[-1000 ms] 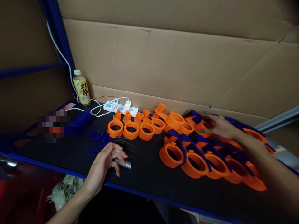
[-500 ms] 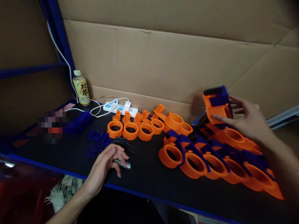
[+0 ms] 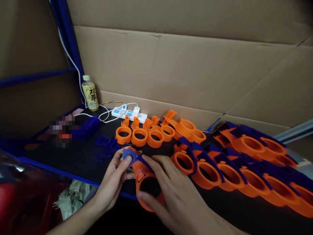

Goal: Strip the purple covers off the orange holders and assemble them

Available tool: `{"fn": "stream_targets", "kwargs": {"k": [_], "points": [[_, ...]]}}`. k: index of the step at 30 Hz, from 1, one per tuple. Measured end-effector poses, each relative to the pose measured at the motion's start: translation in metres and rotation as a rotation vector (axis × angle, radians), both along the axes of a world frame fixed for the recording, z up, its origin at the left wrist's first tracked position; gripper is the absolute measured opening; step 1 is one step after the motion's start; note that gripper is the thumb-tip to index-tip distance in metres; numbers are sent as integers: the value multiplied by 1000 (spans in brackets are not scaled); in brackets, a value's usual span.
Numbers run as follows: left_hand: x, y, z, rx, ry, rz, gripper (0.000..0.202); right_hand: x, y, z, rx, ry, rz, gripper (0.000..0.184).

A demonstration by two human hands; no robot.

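Observation:
My left hand point(image 3: 114, 178) and my right hand point(image 3: 174, 186) both grip one orange-and-blue tape dispenser point(image 3: 140, 170) at the table's front edge. The left thumb presses on a blue plate point(image 3: 129, 157) at the dispenser's head, with the fingers behind it. My right hand wraps the blue strip and the side of the round orange ring, its thumb at the ring's lower rim. Just right of my hands, a row of orange-and-blue tape dispensers point(image 3: 207, 178) lies overlapping. Loose blue parts point(image 3: 105, 143) lie beyond my left hand; dark pieces there are mostly hidden.
Several orange ring bodies point(image 3: 139, 136) without blue parts stand at the back middle. More assembled dispensers point(image 3: 254, 143) lie at the back right. A white power strip point(image 3: 143, 117), cables and a yellow-labelled bottle point(image 3: 90, 93) stand near the cardboard wall point(image 3: 171, 65).
My right hand has brought the tape dispenser from the back right pile to the front middle. My left hand has closed on its head. The view has shifted slightly.

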State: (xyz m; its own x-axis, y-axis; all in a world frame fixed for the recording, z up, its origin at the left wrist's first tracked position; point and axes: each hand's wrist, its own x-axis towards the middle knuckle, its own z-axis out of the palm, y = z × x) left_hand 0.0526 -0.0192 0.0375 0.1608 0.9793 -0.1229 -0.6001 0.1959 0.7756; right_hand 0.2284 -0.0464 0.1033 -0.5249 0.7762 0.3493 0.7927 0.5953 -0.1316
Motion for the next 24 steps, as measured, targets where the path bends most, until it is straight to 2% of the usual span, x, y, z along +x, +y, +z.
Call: {"fn": "stream_targets", "kwargs": {"k": [3,6,10,12,15,20,24], "points": [[-4,4,1,-33,67,28,38,-6,11,1,58,-32,4,38],[-8,5,0,-45,140,60,42,-14,18,2,112,-115,34,35],[-12,2,-3,-41,226,79,43,-23,22,1,133,-210,19,21],[-12,1,-5,-26,246,89,41,-25,24,0,182,-299,40,19],[-14,2,-8,-14,237,72,36,-26,24,0,243,-391,134,27],[-19,4,-9,-29,141,-20,33,-23,31,4,148,-351,245,25],[-26,1,1,-5,81,34,31,-17,58,17,25,-171,136,22]]}}
